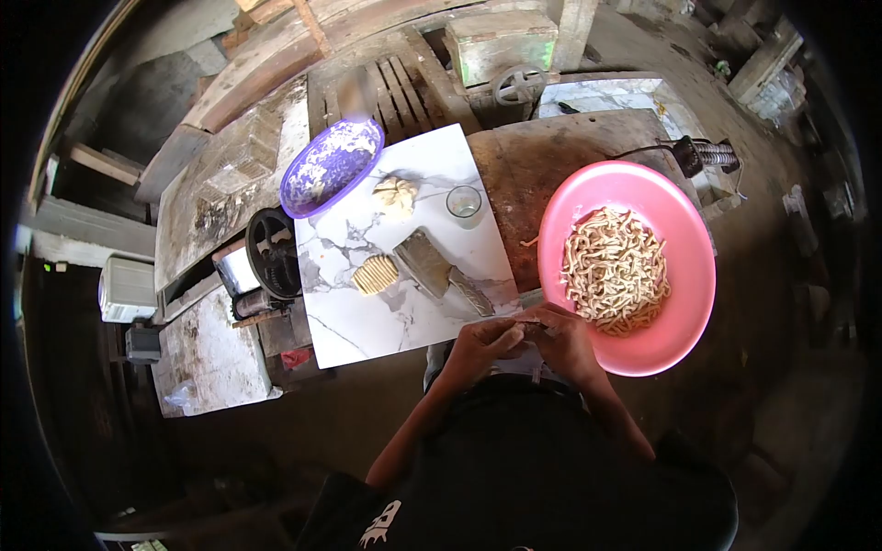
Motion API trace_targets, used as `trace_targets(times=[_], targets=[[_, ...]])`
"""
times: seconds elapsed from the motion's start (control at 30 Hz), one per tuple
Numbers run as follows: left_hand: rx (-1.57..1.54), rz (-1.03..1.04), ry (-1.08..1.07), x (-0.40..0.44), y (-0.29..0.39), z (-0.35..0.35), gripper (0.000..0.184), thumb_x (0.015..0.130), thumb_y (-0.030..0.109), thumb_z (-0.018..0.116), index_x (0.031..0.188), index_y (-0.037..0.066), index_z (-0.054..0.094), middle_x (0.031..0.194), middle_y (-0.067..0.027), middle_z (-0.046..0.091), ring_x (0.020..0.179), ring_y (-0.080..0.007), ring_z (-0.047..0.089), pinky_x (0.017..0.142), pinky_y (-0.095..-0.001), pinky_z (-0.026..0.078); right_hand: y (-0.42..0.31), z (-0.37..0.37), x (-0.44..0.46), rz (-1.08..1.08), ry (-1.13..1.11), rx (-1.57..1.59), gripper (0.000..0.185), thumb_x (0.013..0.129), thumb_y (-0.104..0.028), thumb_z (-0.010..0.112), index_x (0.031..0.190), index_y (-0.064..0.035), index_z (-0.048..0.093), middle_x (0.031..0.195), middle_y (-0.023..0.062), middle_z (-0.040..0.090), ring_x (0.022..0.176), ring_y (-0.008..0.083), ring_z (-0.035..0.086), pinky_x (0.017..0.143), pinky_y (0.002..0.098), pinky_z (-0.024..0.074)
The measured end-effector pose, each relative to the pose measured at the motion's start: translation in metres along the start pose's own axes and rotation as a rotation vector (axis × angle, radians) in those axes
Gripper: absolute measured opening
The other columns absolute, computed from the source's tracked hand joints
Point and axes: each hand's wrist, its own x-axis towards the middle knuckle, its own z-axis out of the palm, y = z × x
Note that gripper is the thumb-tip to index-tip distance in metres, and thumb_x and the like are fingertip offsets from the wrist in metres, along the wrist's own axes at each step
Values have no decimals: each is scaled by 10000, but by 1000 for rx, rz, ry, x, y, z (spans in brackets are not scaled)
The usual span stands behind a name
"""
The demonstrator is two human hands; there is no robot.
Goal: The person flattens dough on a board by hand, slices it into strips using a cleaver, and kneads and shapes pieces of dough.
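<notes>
My left hand [481,350] and my right hand [563,343] meet close to my body, just off the near edge of the marble-patterned board [344,332]. Both are closed, fingertips pinched together; whatever lies between them is too small or hidden to make out. A cleaver [424,264] rests on the board, its handle pointing toward my hands. Left of it sits a flat piece of dough cut into strips [375,275]. Farther back are a dough lump [395,196] and a drinking glass [464,202]. Beside my right hand, a pink basin [691,275] holds many twisted dough strips [614,266].
A purple basin [296,192] dusted with flour or dough bits leans over the board's far left corner. A black wheel [273,253] stands by the board's left edge. Behind are a wooden box [501,44] and a slatted wooden surface [397,96]. A coiled device [712,156] lies past the pink basin.
</notes>
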Motion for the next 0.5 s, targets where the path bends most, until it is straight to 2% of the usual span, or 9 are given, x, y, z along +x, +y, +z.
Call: trace_targets(times=[0.07,0.2,0.27,0.3,0.37,0.4,0.47,0.5], targets=[[108,150,11,-2,-4,1,270,989,168,548,1121,-45,650,1057,-97,683,944,-126,641,820,-278,556,8,6,2,-156,57,-163,255,799,23,654,1047,-33,676,982,147,667,898,297,651,784,369,526],[40,153,78,-1,-11,-3,289,1004,203,526,1093,-38,659,976,-70,687,881,-106,636,801,-264,554,11,15,7,-238,136,-264,278,789,27,647,1058,-41,673,990,145,670,955,315,644,807,381,524],[48,218,116,1,-15,-9,302,1008,228,523,1003,-37,668,891,-46,674,776,-87,615,705,-256,544,6,18,10,-239,76,-104,261,801,15,653,1057,-35,673,1026,149,672,976,310,646,820,372,521],[45,224,125,3,-19,-15,302,1008,228,523,1003,-37,668,891,-46,674,776,-87,615,705,-256,544,7,18,14,-246,67,-102,261,801,15,653,1057,-35,673,1026,149,672,976,310,646,820,372,521],[91,297,110,5,-26,-28,361,1012,284,516,897,-26,661,794,-27,643,669,-72,569,600,-241,496,14,20,25,-60,-148,58,224,841,-53,650,1062,-28,670,1034,160,678,962,308,661,817,377,521],[91,302,123,3,-23,-31,361,1012,284,516,897,-26,661,794,-27,643,669,-72,569,600,-241,496,14,23,34,-67,-160,61,224,841,-53,650,1062,-28,670,1034,160,678,962,308,661,817,377,521],[-81,140,287,-3,-13,-37,436,1010,356,503,837,-16,652,742,-24,625,625,-70,550,553,-233,455,13,32,60,-33,-214,-43,160,899,-65,583,1032,-3,648,951,153,678,884,268,682,757,341,525],[-85,145,303,-4,-10,-44,436,1010,356,503,837,-16,652,742,-24,625,625,-70,550,553,-233,455,13,41,75,-40,-229,-39,160,899,-65,583,1032,-3,648,951,153,678,884,268,682,757,341,525]])
